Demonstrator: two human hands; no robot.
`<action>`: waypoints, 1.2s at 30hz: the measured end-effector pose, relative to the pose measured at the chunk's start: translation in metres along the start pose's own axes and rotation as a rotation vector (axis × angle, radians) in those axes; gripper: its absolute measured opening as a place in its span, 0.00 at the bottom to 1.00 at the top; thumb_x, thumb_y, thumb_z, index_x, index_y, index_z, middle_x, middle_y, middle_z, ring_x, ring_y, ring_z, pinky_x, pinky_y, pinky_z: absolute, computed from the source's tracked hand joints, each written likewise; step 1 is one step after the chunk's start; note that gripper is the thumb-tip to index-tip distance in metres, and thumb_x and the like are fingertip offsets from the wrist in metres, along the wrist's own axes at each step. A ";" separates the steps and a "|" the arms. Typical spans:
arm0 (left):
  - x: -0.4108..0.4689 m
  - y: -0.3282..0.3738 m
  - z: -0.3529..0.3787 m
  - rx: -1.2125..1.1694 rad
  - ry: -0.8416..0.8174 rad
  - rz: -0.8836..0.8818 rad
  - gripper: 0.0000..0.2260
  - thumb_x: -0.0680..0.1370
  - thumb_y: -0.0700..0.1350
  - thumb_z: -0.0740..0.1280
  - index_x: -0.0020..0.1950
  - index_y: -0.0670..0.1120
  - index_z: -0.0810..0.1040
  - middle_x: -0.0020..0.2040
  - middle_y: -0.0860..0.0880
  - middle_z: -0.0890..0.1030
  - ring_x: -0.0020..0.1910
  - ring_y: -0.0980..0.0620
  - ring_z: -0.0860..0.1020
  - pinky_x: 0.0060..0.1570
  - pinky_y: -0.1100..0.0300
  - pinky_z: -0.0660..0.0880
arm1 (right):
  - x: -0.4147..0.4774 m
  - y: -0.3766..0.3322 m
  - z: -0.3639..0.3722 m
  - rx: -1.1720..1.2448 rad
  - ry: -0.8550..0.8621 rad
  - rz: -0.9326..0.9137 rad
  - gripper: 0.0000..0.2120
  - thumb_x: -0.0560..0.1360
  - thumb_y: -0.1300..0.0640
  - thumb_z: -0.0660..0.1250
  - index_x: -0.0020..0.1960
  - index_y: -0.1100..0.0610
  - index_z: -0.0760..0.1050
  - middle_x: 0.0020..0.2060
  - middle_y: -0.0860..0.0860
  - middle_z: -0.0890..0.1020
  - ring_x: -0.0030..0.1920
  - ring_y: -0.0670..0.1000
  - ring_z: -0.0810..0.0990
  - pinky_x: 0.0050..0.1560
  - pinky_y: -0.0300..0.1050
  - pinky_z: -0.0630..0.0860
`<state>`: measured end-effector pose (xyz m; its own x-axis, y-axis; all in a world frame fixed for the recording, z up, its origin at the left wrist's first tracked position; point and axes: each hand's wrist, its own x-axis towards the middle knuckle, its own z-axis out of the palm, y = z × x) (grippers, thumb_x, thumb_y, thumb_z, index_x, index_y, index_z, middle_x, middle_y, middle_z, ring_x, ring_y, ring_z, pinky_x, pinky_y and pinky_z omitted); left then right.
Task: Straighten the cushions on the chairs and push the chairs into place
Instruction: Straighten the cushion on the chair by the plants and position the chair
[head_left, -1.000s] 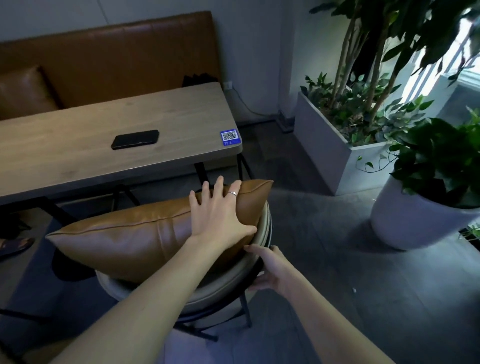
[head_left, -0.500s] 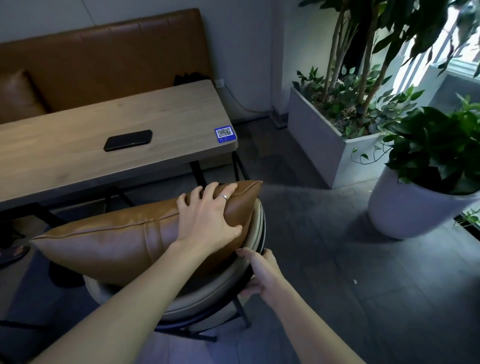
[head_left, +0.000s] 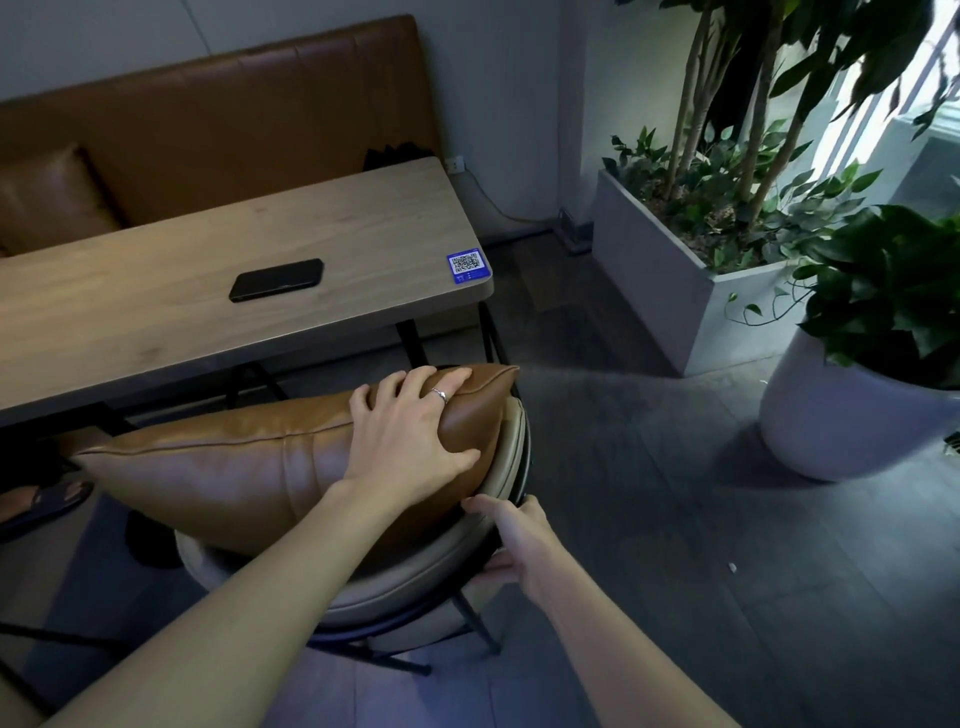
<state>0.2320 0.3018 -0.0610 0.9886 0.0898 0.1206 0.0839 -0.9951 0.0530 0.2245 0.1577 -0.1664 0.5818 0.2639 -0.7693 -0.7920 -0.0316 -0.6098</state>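
Note:
A tan leather cushion (head_left: 223, 467) lies across a chair with a beige padded back and black metal frame (head_left: 415, 587), just in front of the wooden table (head_left: 156, 322). My left hand (head_left: 410, 436) is clamped over the cushion's right end, fingers curled over its top edge and thumb pressed into its near face. My right hand (head_left: 514, 540) holds the chair's rim at the right side, fingers wrapped under the black frame. The chair's seat is hidden under the cushion.
A black phone (head_left: 277, 279) and a blue QR sticker (head_left: 467, 266) lie on the table. A brown leather bench (head_left: 208, 119) runs behind it. A grey rectangular planter (head_left: 675, 291) and a round white pot (head_left: 852, 415) stand to the right. A sandalled foot (head_left: 41, 501) shows at left.
My left hand's fingers have curled from flat to gripping the cushion's top edge. The chair and cushion have moved closer to the table's edge.

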 end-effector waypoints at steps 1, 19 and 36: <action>-0.001 0.001 0.000 -0.001 0.008 -0.004 0.39 0.70 0.69 0.67 0.78 0.63 0.58 0.77 0.51 0.66 0.75 0.45 0.63 0.73 0.39 0.56 | 0.000 -0.005 -0.003 -0.045 -0.011 0.003 0.54 0.68 0.49 0.80 0.84 0.48 0.51 0.76 0.62 0.69 0.59 0.70 0.82 0.44 0.61 0.87; -0.011 0.016 0.001 -0.086 0.036 0.028 0.35 0.72 0.66 0.68 0.77 0.61 0.63 0.76 0.50 0.68 0.74 0.45 0.63 0.73 0.40 0.54 | 0.005 -0.028 -0.027 -0.115 0.011 0.007 0.41 0.64 0.59 0.83 0.68 0.56 0.62 0.60 0.60 0.74 0.55 0.69 0.83 0.30 0.54 0.84; -0.006 0.014 0.008 -0.055 0.080 -0.061 0.36 0.72 0.66 0.69 0.78 0.62 0.61 0.74 0.50 0.71 0.71 0.43 0.67 0.69 0.38 0.61 | 0.012 -0.047 -0.027 -0.274 -0.021 -0.065 0.36 0.69 0.55 0.81 0.67 0.54 0.61 0.50 0.55 0.74 0.47 0.64 0.84 0.39 0.58 0.87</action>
<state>0.2285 0.2868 -0.0685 0.9687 0.1552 0.1939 0.1343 -0.9840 0.1169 0.2731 0.1364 -0.1522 0.6236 0.2942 -0.7243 -0.6717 -0.2724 -0.6890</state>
